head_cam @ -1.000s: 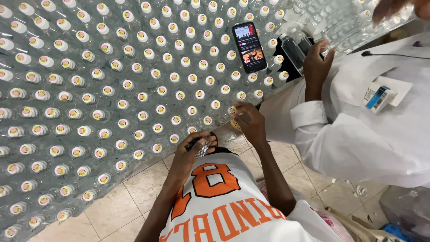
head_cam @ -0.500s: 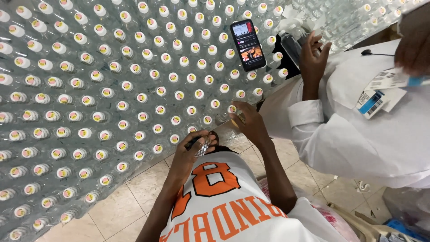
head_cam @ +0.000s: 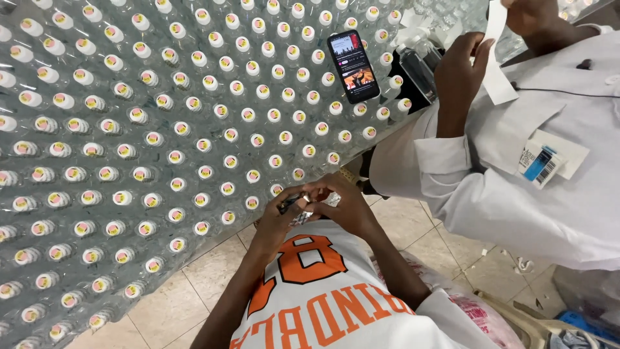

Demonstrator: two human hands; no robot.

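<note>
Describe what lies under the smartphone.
The smartphone lies on white caps of packed clear bottles. Caps ring it on the visible sides; those beneath it are covered.

bottles point(head_cam: 194, 129) packed ahead, co-worker point(head_cam: 516, 174) crowding right, floor point(head_cam: 194, 284) open below

Left hand point(head_cam: 279, 220) against right hand point(head_cam: 345, 205)

We cannot tell what the small dark object point(head_cam: 289, 205) is: our left hand point(head_cam: 279, 218) and right hand point(head_cam: 341, 205) cover most of it. The field of capped bottles point(head_cam: 155, 139) runs past the top and left edges. The phone point(head_cam: 352, 66) screen is too small to make out.
</note>
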